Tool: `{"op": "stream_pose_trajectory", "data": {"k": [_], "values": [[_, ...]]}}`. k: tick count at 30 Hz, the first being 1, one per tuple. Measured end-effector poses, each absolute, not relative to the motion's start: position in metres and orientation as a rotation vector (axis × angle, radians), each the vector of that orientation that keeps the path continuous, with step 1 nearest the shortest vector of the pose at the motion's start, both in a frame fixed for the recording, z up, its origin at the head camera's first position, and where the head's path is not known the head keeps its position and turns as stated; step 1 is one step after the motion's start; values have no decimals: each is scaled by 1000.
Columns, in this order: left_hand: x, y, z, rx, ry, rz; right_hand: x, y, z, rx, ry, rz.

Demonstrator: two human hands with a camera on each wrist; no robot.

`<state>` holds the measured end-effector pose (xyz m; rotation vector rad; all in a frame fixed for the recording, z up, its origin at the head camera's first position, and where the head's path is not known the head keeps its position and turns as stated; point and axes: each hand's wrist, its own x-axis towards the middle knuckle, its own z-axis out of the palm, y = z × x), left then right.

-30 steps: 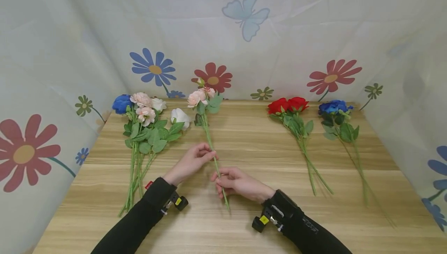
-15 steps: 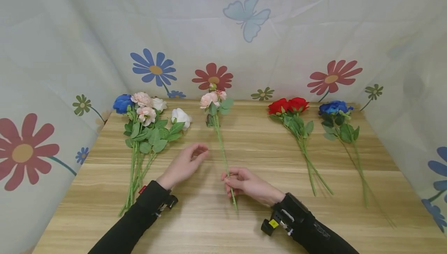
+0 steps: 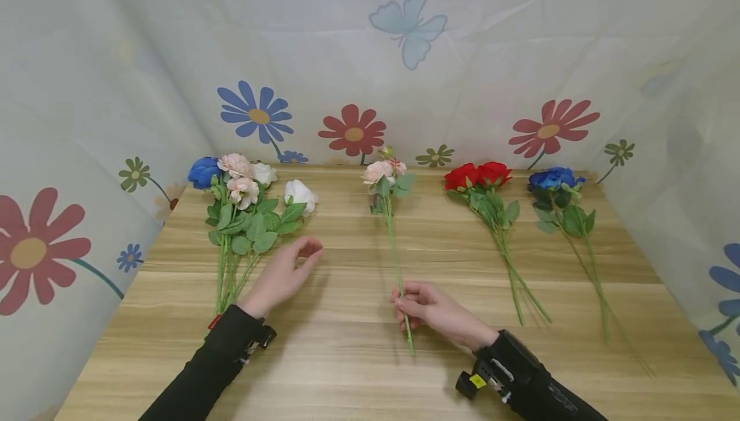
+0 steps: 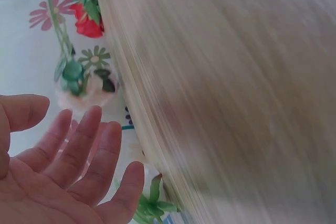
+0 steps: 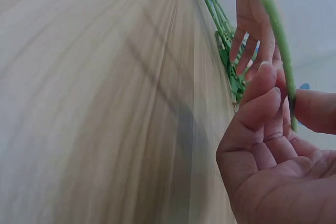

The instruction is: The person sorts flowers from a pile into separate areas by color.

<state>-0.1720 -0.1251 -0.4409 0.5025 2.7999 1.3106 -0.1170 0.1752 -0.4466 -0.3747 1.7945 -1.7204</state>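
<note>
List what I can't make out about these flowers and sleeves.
Head view: the lower stem ends of the left bunch, hidden behind the left sleeve.
Left wrist view: the petals of the pink flower, lost to blur; its stem is cut off by the top edge.
Right wrist view: that flower's blossoms, hidden by or beyond the right hand.
Head view: the marking on the right sleeve, too small to read.
</note>
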Motion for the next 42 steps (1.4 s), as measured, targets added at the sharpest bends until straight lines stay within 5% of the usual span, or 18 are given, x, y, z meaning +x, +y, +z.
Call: {"op": "stream_pose_trajectory", "data": {"k": [27,42], "values": [[-167,-137,-444,556,2873,1262,-129,195,-455,-371,2400,-1294],[-165,-138,-444,572,2893,1266,-162,170,-451,-273,2685,-1119]]}}
